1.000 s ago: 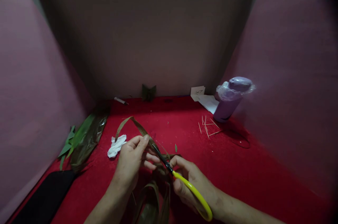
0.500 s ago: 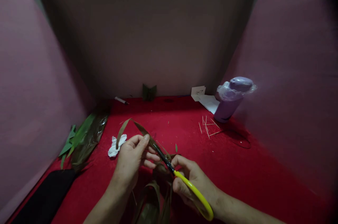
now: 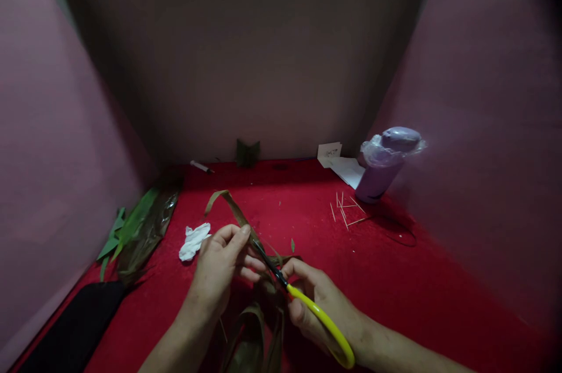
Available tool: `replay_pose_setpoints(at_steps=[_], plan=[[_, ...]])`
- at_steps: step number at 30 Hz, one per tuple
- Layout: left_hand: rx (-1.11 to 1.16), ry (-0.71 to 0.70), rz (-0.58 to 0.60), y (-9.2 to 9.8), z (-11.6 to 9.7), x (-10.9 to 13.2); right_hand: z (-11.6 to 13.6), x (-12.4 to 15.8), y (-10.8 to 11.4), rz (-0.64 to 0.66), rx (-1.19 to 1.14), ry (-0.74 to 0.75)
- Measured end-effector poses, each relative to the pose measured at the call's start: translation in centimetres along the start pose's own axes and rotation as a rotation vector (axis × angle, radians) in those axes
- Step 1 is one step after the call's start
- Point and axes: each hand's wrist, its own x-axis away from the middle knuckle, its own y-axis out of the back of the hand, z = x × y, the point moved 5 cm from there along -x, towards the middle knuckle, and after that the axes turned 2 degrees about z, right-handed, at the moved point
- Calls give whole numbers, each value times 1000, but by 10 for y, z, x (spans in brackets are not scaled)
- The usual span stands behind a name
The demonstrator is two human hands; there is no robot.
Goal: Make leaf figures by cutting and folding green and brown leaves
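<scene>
Between thumb and fingers, my left hand [image 3: 222,262] pinches a long brownish-green leaf strip [image 3: 235,207], whose free end curls up and to the left. My right hand [image 3: 322,303] grips scissors [image 3: 322,320] with yellow handles and dark blades. The blades point up-left and lie along the strip, just beside my left fingertips; whether they are fully closed I cannot tell. More folded brown leaf [image 3: 248,332] hangs below and between my hands, partly hidden by them.
A crumpled white tissue [image 3: 193,241] lies left of my hands. Green leaves and a plastic bag [image 3: 151,226] are farther left, near a black cloth [image 3: 74,326]. Toothpicks [image 3: 345,209] and a purple container [image 3: 380,171] are at right. A syringe [image 3: 201,166], folded leaf [image 3: 248,153] and papers [image 3: 346,172] sit at the back.
The strip's free end has swung right and up, away from the tissue. My right hand and the scissors have shifted very slightly left; my left hand holds its place.
</scene>
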Motion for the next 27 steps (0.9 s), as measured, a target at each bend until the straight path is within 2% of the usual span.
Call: replay_pose_setpoints(at_steps=[10, 15, 21, 27], plan=[[34, 18, 21, -1, 3, 0, 1, -2, -4, 77, -161, -71], [36, 26, 27, -1, 4, 0, -1, -5, -6, 44, -245, -71], [34, 3, -7, 1, 1, 0, -4, -5, -5, 42, -222, -85], [19, -10, -19, 2, -2, 1, 7, -1, -4, 94, -70, -21]])
